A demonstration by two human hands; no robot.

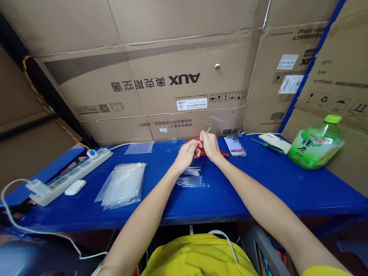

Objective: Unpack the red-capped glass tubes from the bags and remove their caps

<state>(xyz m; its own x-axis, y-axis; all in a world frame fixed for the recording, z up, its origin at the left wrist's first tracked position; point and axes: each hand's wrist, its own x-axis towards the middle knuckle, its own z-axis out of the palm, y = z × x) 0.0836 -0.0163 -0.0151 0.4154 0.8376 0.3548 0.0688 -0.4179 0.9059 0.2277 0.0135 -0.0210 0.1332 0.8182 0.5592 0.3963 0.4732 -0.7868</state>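
Both hands meet above the blue table (165,203). My left hand (188,153) is closed, its fingers pinched at a small red piece (198,140) whose kind is too small to make out. Close beside it, my right hand (209,144) is also closed, and a thin pale rod (208,130) sticks up from its fingers. More red pieces lie under and behind the hands, partly hidden. Just in front of them, several thin shiny metal pins (192,180) lie side by side on the table.
Clear plastic bags (122,187) are stacked at left, near a white power strip (73,176) and a white earphone case (75,187). To the right are a phone (235,146), a green-handled screwdriver (271,147), a white device (275,142) and a green bottle (317,145). Cardboard walls (155,19) enclose the back.
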